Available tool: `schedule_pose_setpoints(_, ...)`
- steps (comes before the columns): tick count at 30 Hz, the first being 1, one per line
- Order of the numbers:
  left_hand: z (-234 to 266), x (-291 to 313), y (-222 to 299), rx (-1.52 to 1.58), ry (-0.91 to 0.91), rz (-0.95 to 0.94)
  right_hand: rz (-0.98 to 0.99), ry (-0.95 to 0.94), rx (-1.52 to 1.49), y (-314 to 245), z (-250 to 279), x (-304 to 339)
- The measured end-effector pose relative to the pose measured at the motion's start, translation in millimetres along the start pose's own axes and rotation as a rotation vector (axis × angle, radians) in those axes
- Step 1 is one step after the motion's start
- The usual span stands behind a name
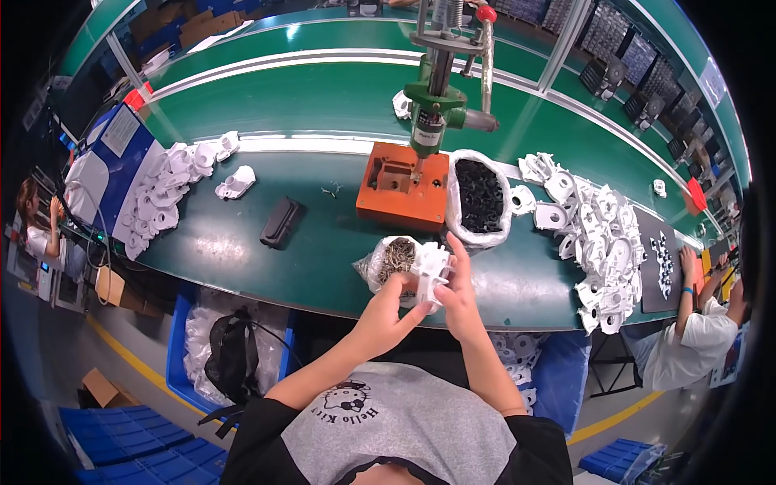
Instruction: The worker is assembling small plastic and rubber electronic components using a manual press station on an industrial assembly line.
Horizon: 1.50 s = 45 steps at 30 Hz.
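Note:
Between my two hands is a white molded plastic part (431, 271), held just above the near edge of the green table. My left hand (394, 311) grips its lower left side, with the thumb pressed against it. My right hand (461, 293) is closed on its right side, index finger reaching up along the edge. Just behind and left of the part, a clear bag of small metal pins or screws (396, 257) stands partly hidden. Farther back is an orange fixture block (388, 202) under a green hand press (432, 101) with a red-knobbed lever.
A white bag of black plastic pieces (480, 194) stands right of the fixture. White parts are heaped at right (602, 234) and left (166, 190). A black case (283, 222) lies left of centre. Behind runs a green conveyor (307, 93). Co-workers sit at both sides.

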<state>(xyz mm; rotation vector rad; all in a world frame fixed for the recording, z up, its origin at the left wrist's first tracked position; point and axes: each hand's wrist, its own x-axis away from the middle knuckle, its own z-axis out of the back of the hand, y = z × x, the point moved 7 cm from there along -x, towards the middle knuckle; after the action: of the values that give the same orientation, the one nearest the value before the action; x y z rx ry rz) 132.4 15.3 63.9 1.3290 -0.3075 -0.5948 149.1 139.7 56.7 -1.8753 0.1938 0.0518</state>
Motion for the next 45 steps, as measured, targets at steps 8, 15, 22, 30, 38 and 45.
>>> schedule_pose_setpoints(8, 9.6, -2.4, -10.4, -0.028, 0.213, -0.075, 0.104, -0.099, 0.317, 3.4, -14.9, 6.4)
schedule_pose_setpoints(15, 30.3, -9.7, -13.7, 0.038, 0.241, -0.080, 0.106, -0.051, 0.172, 11.5, 18.0, -15.7)
schedule_pose_setpoints(22, 69.4, -30.1, 14.4, -0.339, 0.352, -0.280, 0.359, 0.587, 1.329, 18.7, 136.0, -67.2)
schedule_pose_setpoints(30, 81.8, -116.4, 3.1, -0.956, 0.290, -0.598, 0.300, 0.607, 1.309, 28.1, 146.8, -71.2)
schedule_pose_setpoints(38, 56.3, -154.1, -22.2, -1.063, 0.274, -0.695, 0.291, 0.601, 1.178, 35.1, 159.3, -66.4)
schedule_pose_setpoints(45, 58.3, -160.3, -21.7, -0.937, 0.154, -0.653, 0.332, 0.617, 0.918, 31.1, 167.9, -61.4)
